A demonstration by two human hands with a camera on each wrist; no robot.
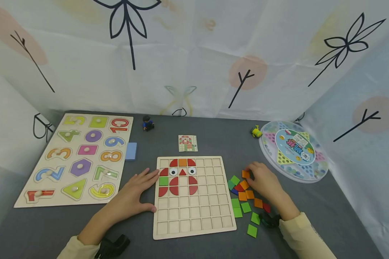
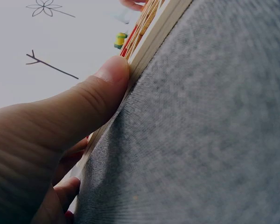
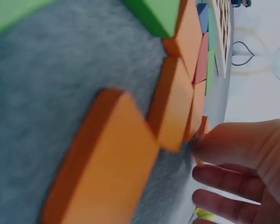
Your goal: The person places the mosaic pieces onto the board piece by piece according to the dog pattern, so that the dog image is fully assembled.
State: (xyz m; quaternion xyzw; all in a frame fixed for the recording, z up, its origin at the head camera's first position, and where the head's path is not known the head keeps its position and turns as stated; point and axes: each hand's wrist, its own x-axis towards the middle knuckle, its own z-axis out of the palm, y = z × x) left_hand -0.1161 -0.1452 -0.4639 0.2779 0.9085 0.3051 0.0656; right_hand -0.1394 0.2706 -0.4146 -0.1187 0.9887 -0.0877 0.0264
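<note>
The left hand (image 1: 134, 194) rests along the left edge of a wooden grid board (image 1: 210, 212), its thumb and fingers spread and touching that edge. In the left wrist view the thumb (image 2: 98, 91) presses against the board's side. Red quarter-round pieces, two eye tiles (image 1: 173, 172), a green tile (image 1: 163, 181) and an orange tile (image 1: 182, 162) lie in the board's upper left cells. To the right of the board, the right hand (image 1: 262, 181) pinches an orange square tile (image 1: 245, 174) between thumb and fingers, at the far end of a loose pile.
Loose green tiles (image 1: 252, 230), orange tiles (image 1: 258, 203) and red pieces lie right of the board. Behind it is a small pattern card (image 1: 188, 143). A number-and-shape puzzle (image 1: 81, 144), blue block (image 1: 131, 151) and toy figure (image 1: 147, 123) are left; a round game box (image 1: 291, 151) stands right.
</note>
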